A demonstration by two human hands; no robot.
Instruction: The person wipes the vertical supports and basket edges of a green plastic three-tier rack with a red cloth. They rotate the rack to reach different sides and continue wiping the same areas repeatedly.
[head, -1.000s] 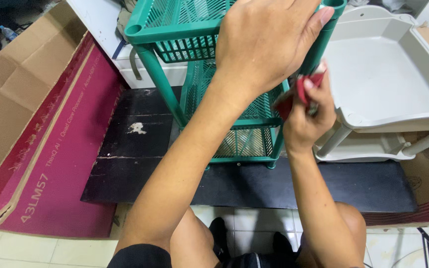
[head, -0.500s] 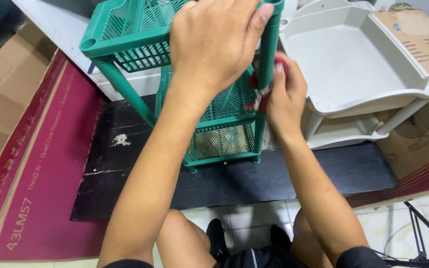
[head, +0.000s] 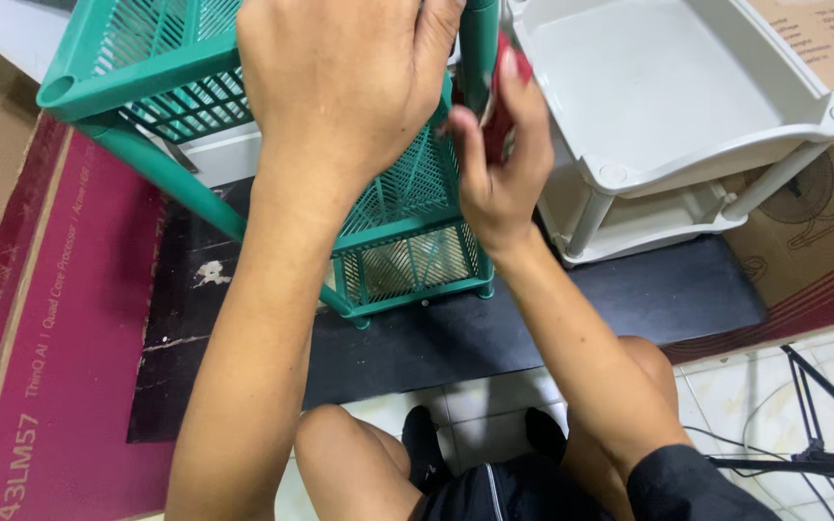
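A green plastic tiered rack (head: 137, 77) with slatted baskets stands on a black board (head: 494, 333). My left hand (head: 340, 82) grips the rack's top tier at its near right corner. My right hand (head: 494, 164) holds a red cloth (head: 501, 101) pressed against the rack's green corner post (head: 480, 48), just under the top tier. Most of the cloth is hidden by my fingers and the post.
A grey plastic tiered rack (head: 726, 154) stands just right of the green one. A flattened magenta carton (head: 41, 318) lies at left, a brown carton (head: 822, 232) at right. My knees (head: 340, 444) are on white floor tiles; a black stand leg (head: 813, 425) is at lower right.
The view has shifted right, so both racks sit further left in frame. My right hand with the red cloth has moved up the green corner post, closer to my left hand.
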